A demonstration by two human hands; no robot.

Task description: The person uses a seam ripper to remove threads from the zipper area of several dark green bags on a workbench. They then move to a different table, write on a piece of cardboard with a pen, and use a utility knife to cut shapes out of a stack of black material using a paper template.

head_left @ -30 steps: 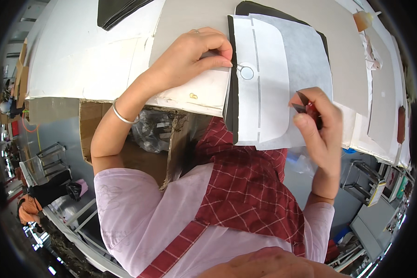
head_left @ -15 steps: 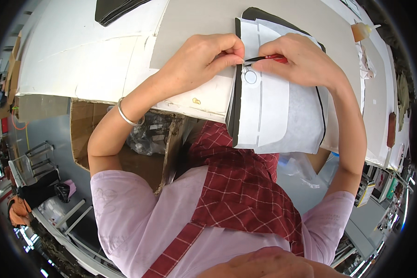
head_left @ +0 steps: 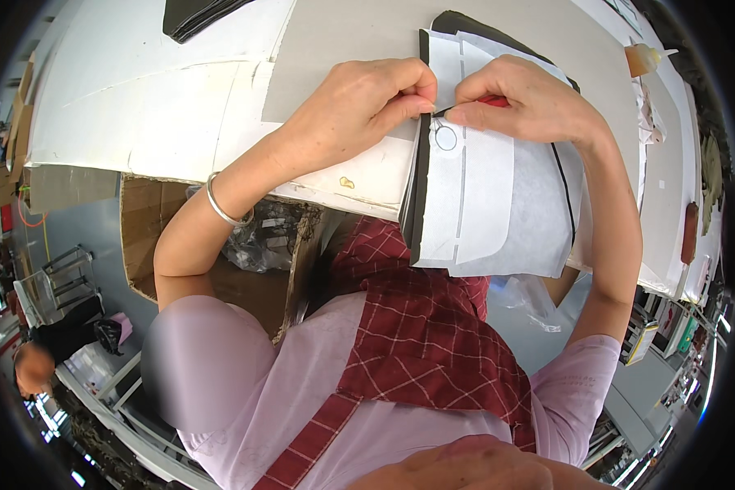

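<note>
Workshop: worktable (head_left: 163, 122), nozzle bottle (head_left: 643, 60), carton (head_left: 143, 233)

panel (head_left: 486, 204) — on table (head_left: 139, 114), bottle (head_left: 641, 60) right, box (head_left: 139, 233) below

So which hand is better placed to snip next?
Probably the right hand: it holds the red-handled snips, pointed toward the left hand, which seems busy pinching a thin cord above the small circle.

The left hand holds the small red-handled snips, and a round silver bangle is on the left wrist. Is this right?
Not quite: the head view shows the small red-handled snips with dark blades in the right hand. The round silver bangle is as you say.
</note>
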